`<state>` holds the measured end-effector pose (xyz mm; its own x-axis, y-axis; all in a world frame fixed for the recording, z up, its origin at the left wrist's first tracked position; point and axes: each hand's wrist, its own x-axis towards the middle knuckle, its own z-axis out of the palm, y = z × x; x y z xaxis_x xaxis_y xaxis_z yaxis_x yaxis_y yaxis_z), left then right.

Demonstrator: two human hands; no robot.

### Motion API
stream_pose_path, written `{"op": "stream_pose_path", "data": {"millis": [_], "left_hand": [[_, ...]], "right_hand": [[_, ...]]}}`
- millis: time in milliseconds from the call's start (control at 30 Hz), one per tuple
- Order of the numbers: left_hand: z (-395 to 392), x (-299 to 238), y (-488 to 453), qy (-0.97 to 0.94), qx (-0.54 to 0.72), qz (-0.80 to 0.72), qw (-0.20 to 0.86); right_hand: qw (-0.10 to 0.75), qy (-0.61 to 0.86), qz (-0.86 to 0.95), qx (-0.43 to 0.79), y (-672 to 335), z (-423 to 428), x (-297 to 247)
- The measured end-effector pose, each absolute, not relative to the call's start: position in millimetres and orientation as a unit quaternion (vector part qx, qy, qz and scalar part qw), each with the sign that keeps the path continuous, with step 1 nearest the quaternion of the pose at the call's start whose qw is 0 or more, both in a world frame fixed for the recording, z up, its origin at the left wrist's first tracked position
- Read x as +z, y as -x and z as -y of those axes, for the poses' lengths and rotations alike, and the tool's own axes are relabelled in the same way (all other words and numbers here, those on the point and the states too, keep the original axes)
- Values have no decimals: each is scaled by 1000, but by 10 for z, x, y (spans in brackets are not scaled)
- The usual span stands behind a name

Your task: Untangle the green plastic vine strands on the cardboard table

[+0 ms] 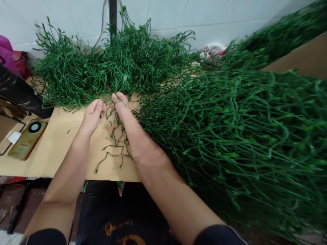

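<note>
My left hand [95, 111] is closed over the table, its thumb pressed against curled fingers. Whatever lies between those fingers is hidden or too small to make out. Just to its right, my right hand [119, 103] pinches a thin green plant-like stem, part of which hangs down below the fingers. Several loose green stems [114, 146] lie on the tan tabletop [63, 153] beside my right forearm. Directly beyond both hands rises a tangled heap of green stems [122, 64] with small budded tips. A much larger pile of the same stems [230, 129] lies to the right of my right arm.
On the left lie a phone [28, 139] and a black cylinder [22, 90]. Behind these are a purple bag [6, 54] and a red pouch [21, 64]. A dark upright post [112, 17] stands before the pale wall. Brown board [301, 56] shows at upper right.
</note>
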<state>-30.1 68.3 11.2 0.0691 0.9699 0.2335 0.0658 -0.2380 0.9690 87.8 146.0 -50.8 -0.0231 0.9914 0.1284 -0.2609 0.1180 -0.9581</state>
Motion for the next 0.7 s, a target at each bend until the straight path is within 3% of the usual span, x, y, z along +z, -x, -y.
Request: {"op": "stream_pose_path", "data": {"millis": [100,200,500,700], "left_hand": [[-868,-16,381,-467,544,-558,418],[-931,-88,429,-418,563,-556,445],[-1009,-243,450,-459,531,-518,488],[-903,-138,434,-551,433,-517,491]], "right_hand": [[573,391,449,564,-835,-1325,-409],[526,357,446,630,-799,-1213,-301],[501,349,485,626,-826,-1160,-199],[508,341,524,592,-827,-1236,-293]]}}
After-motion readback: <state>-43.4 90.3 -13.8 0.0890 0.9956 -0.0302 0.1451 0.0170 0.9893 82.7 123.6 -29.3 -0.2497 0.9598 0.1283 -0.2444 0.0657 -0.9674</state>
